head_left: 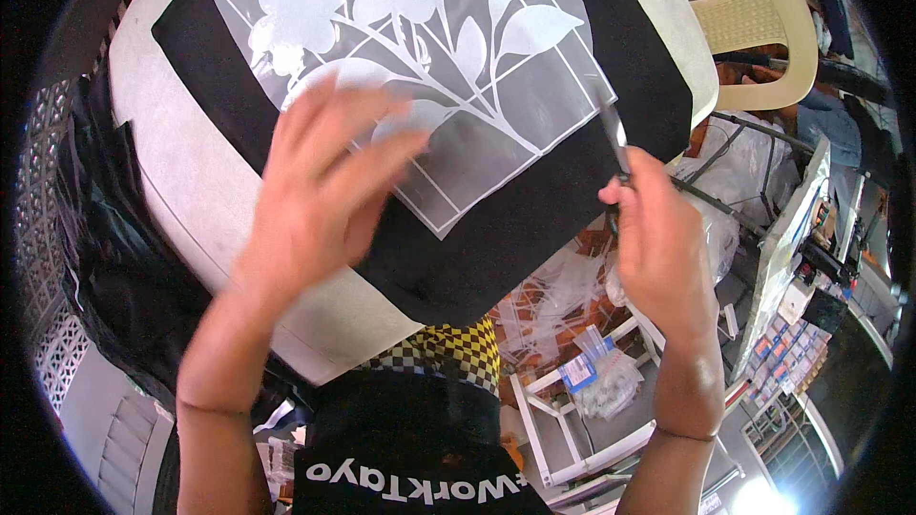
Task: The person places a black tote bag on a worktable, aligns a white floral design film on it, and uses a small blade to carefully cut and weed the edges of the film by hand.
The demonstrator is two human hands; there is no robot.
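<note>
A clear film sheet [549, 100] bearing a white flower-and-leaf design and a white line grid lies on black fabric [496, 238]. My left hand [329, 181] is over the sheet's near left part, blurred by motion, with its fingers apart and nothing seen in them. At the sheet's right corner, my right hand [658, 234] grips what look like dark-handled scissors [615, 129]. Their silver blade points away from me and overlaps the sheet's edge. Most of the handle is hidden in my fingers.
The black fabric lies over a pale table [181, 172] with rounded edges. A cream plastic chair [792, 29] stands at the far right. Dark cloth [114, 219] hangs at the left. To the right below are clear plastic scraps [549, 300] and a white frame [563, 429].
</note>
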